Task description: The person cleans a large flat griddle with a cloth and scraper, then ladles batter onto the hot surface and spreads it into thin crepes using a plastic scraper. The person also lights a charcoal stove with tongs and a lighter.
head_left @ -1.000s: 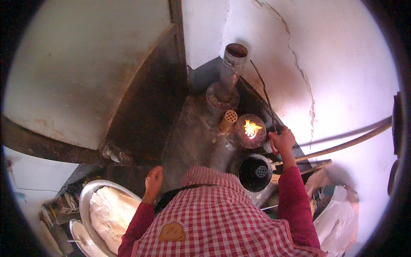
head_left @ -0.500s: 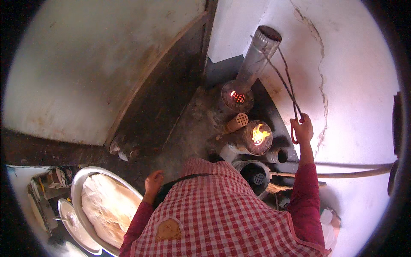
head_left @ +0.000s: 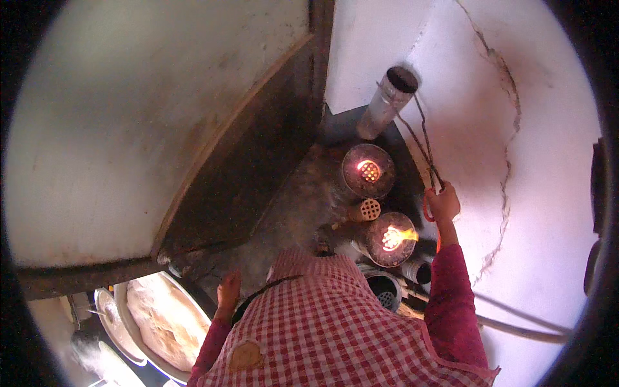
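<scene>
My right hand (head_left: 444,202) grips the reddish handles of long metal tongs (head_left: 432,166). The tongs' far ends clasp a metal stovepipe (head_left: 385,105), tilted with its dark mouth upward. Just nearer than the pipe is a round coal stove (head_left: 368,171), its holed briquette glowing red. A second stove (head_left: 389,240) has a yellow flame over its glowing briquette. Between the stoves lies a pale honeycomb briquette (head_left: 369,209). My left hand (head_left: 229,289) hangs low beside my checked apron, fingers curled closed, with nothing visible in them.
A large basin of dough (head_left: 161,322) stands at lower left. Near my right arm are a dark bucket (head_left: 382,289) holding a briquette and a short metal pipe (head_left: 416,271). A cracked white wall (head_left: 477,148) rises at right; a dark panel (head_left: 258,155) slants along the left.
The tongs have shifted the stovepipe off the far stove toward the back, baring its glowing top. My right hand has moved slightly left. The view has tilted, and the flame now leans right.
</scene>
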